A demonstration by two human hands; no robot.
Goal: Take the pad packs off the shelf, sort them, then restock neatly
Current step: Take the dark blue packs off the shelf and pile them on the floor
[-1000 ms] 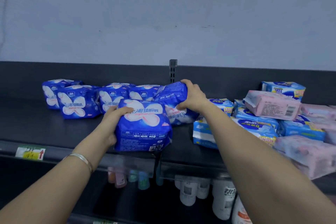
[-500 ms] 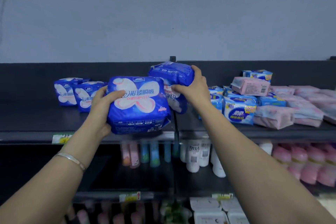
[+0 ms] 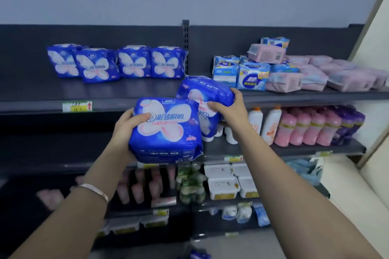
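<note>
Blue packs point(image 3: 166, 132) lower, off shelf point(image 3: 42, 92)

Blue pack point(image 3: 200, 255) half off bottom edge; blurry pink bottles point(image 3: 49, 196) lower left

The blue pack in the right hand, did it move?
Yes. The blue pack in the right hand stood on the top shelf; now it is off, in front of its edge.

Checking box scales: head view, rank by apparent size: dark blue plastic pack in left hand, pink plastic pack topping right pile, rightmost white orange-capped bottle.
1. Dark blue pack, in left hand, nearest camera.
2-3. Pink pack and white bottle look alike; unranked.
</note>
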